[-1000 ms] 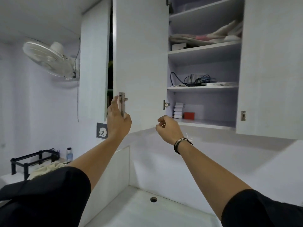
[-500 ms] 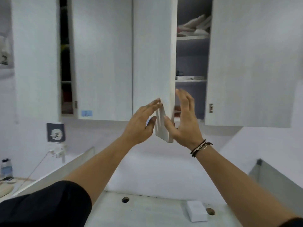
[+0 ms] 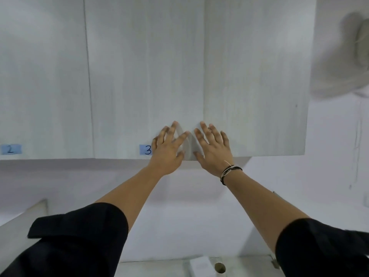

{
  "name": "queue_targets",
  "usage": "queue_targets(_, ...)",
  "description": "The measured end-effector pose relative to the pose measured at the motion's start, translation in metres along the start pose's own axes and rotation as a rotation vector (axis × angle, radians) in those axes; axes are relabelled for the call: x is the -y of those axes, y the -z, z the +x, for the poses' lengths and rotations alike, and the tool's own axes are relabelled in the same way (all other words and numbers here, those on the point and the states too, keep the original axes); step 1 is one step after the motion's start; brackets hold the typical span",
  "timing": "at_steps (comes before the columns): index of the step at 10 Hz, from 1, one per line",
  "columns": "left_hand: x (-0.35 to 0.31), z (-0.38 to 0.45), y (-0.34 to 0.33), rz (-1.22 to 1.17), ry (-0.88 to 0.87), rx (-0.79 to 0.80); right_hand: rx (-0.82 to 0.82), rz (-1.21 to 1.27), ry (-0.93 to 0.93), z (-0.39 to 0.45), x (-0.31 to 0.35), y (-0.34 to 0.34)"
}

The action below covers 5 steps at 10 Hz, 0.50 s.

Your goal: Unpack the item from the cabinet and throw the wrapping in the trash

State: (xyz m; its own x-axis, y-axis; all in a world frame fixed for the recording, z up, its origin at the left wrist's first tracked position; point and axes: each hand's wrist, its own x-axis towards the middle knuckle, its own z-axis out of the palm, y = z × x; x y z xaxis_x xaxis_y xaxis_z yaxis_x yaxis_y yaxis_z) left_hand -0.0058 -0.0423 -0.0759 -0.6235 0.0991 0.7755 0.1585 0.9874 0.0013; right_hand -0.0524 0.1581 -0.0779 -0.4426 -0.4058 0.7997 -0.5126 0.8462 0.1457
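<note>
A pale wood-grain wall cabinet fills the upper view, and its doors (image 3: 143, 80) are shut. My left hand (image 3: 168, 145) lies flat, fingers spread, on the lower corner of the door marked with a blue label "3" (image 3: 145, 150). My right hand (image 3: 213, 145) lies flat on the neighbouring door (image 3: 255, 80), just across the seam. Neither hand holds anything. A small white box (image 3: 200, 265) sits on the counter at the bottom edge. The cabinet's contents are hidden behind the doors.
Another door to the left carries a blue label "2" (image 3: 10, 149). A blurred wall fan (image 3: 351, 56) hangs at the upper right. The counter (image 3: 155, 268) below has a round hole (image 3: 219, 267) beside the white box. A white wall lies under the cabinet.
The open cabinet door has swung shut. Both hands moved from its edge to lie flat against the closed doors. The view has shifted to the right.
</note>
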Motion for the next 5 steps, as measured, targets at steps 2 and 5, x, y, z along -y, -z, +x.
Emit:
queue_targets(2,0.006,0.017,-0.034,0.029,0.054,0.045,0.096,-0.04,-0.029,0.016,-0.012,-0.025)
queue_targets(5,0.009,0.032,-0.011,-0.171,0.125,0.071,0.118,0.479,-0.123,0.032,-0.017,0.003)
